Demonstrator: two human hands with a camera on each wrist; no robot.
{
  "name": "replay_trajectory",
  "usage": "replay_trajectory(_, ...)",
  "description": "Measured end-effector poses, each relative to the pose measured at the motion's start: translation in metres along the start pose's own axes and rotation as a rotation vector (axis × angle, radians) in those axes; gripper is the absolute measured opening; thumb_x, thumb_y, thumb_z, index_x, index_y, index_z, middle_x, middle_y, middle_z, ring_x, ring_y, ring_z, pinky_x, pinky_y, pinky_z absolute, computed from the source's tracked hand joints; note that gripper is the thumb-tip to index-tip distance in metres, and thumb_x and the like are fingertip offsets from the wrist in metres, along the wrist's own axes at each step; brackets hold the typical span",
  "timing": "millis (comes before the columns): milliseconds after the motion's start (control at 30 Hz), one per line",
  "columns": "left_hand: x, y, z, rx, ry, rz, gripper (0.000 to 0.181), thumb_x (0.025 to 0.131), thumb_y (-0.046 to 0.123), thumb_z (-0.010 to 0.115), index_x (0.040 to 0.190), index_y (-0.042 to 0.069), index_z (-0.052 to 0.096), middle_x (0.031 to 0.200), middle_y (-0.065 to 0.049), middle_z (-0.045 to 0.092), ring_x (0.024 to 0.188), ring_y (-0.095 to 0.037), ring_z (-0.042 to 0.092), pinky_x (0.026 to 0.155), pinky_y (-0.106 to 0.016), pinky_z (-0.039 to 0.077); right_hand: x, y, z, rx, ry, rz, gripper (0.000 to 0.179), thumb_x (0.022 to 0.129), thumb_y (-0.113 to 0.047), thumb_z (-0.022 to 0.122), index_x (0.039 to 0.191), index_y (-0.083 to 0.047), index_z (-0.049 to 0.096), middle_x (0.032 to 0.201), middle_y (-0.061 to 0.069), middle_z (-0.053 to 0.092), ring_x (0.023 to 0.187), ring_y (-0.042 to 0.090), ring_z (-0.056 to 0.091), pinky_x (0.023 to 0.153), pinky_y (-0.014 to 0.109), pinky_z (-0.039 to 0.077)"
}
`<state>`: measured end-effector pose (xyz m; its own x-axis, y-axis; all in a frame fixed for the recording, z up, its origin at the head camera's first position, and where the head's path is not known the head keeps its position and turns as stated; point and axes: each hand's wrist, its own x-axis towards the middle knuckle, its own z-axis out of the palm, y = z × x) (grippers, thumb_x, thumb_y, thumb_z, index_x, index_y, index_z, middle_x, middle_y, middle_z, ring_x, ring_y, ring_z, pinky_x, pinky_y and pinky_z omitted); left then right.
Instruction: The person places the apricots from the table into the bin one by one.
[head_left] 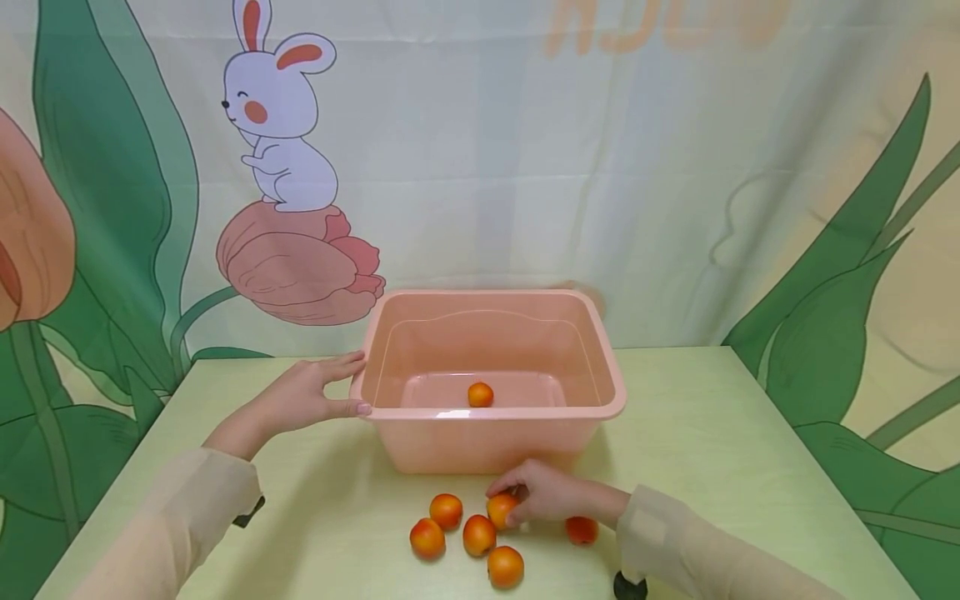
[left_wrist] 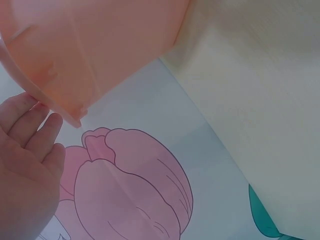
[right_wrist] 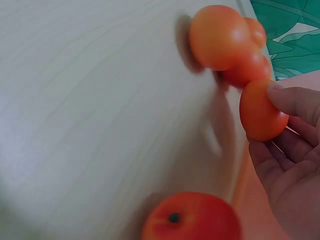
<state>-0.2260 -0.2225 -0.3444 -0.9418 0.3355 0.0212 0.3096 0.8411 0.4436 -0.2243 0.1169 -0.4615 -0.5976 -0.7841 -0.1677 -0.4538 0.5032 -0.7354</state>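
Fingers and thumb of the right hand (head_left: 551, 492) are pinching an orange-red fruit (head_left: 498, 507); whether it is clearing the table (head_left: 690, 433) is hard to tell. Four loose fruits (head_left: 478, 536) are clustering to its left and near side, and a lone fruit (head_left: 582, 530) is lying to the right, just below that hand's wrist. Directly far of the held fruit, the pink tub (head_left: 483, 446) is standing with its long axis running left to right, its near wall coming between the pinched fruit and the tub's inside. There, a single fruit (head_left: 480, 395) is resting on the bottom. The right hand is being nearer that wall; the left hand (head_left: 300, 396), fingers extending, is touching the rim at the left end. Beyond, a printed backdrop (head_left: 480, 183) is hanging.
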Motion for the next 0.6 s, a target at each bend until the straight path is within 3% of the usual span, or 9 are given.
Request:
replay_trajectory(333, 0.001, 0.002, -0.001, 0.001, -0.011, -0.005, 0.086, 0.069, 0.058, 0.063, 0.135, 0.009, 0.036, 0.142, -0.009, 0.033, 0.129, -0.034, 0.031, 0.099, -0.054, 0.031, -0.004, -0.017, -0.013, 0.036, 0.005, 0.01, 0.036, 0.072, -0.009, 0.071, 0.107, -0.006, 0.064, 0.092, -0.004, 0.066, 0.065, 0.003, 0.049, 0.059, 0.015, 0.044)
replay_trajectory(600, 0.0, 0.004, -0.001, -0.004, -0.02, -0.024, 0.088, 0.069, 0.059, 0.063, 0.135, 0.009, 0.035, 0.142, -0.009, 0.032, 0.129, -0.035, 0.03, 0.098, -0.056, 0.031, -0.007, -0.038, -0.026, 0.027, -0.028, -0.05, 0.033, 0.073, -0.009, 0.07, 0.106, -0.011, 0.065, 0.089, -0.006, 0.066, 0.071, 0.001, 0.051, 0.064, 0.015, 0.046)
